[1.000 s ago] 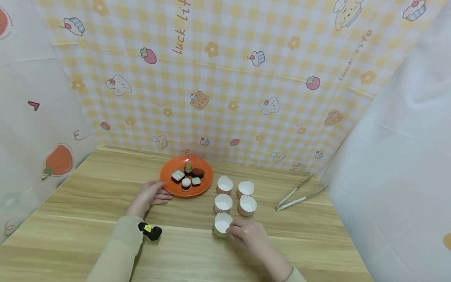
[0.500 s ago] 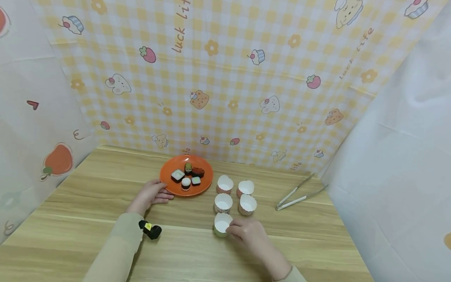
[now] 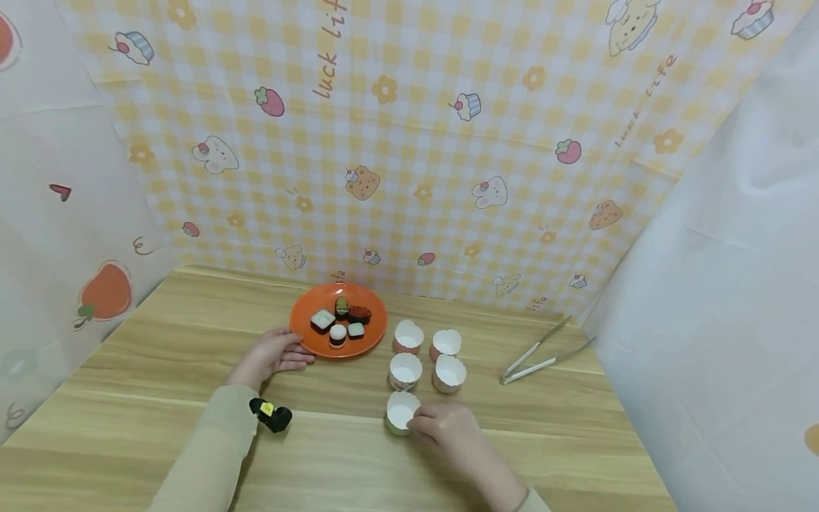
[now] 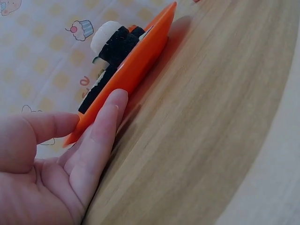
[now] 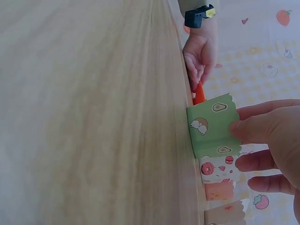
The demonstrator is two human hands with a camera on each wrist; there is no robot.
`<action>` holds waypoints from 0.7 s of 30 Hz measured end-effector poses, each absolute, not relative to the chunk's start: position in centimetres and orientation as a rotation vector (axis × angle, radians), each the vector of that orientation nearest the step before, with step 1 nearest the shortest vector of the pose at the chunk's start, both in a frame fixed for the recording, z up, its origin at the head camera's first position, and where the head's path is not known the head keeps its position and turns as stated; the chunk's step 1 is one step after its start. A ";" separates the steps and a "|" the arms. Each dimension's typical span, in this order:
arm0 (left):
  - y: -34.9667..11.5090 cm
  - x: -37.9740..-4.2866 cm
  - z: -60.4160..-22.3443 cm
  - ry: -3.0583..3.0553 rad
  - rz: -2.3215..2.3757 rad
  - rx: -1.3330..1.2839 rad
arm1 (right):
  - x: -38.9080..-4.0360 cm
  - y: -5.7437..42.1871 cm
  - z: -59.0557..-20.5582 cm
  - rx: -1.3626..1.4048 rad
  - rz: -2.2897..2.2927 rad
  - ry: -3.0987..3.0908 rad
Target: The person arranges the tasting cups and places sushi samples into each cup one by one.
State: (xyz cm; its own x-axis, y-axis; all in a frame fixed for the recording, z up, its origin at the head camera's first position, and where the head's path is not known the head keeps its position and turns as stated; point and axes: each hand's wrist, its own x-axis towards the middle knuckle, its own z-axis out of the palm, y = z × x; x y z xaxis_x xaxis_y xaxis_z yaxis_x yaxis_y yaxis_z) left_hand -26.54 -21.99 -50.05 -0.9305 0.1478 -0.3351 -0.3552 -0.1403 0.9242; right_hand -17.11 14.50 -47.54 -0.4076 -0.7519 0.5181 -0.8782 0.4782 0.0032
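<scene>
At the left, my left hand holds the edge of an orange plate, thumb on the rim and fingers against its underside in the left wrist view. Several sushi pieces sit on the plate, among them a white-topped roll wrapped in black. My right hand pinches the rim of a green paper baking cup, thumb outside it. The cup, printed with avocados, stands upright on the table, and its white inside shows in the head view. Another patterned cup stands just behind it.
Three more baking cups stand beyond: one at the back left, one at the back right and one at the middle right. Metal tongs lie spread at the right. A checked cloth hangs behind the wooden table.
The green baking cup has shifted slightly toward me with my right hand, so a small gap shows behind it. My left hand and the plate look unmoved.
</scene>
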 end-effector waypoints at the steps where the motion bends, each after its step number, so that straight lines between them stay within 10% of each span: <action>1: -22.0 -26.5 -50.1 1.798 2.138 -0.234 | -17.1 14.5 -47.6 1.351 0.375 -2.274; 21: -22.3 -26.7 -50.2 1.746 2.160 -0.243 | -16.8 14.5 -47.5 1.337 0.375 -2.298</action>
State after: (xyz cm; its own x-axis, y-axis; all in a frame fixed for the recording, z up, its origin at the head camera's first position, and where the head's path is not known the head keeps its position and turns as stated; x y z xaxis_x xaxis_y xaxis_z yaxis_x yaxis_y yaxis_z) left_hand -26.68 -22.34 -50.17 -0.9235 0.1625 -0.3475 -0.3738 -0.1776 0.9103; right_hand -16.80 14.51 -47.53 -0.4271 -0.7475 0.5088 -0.8704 0.4924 -0.0072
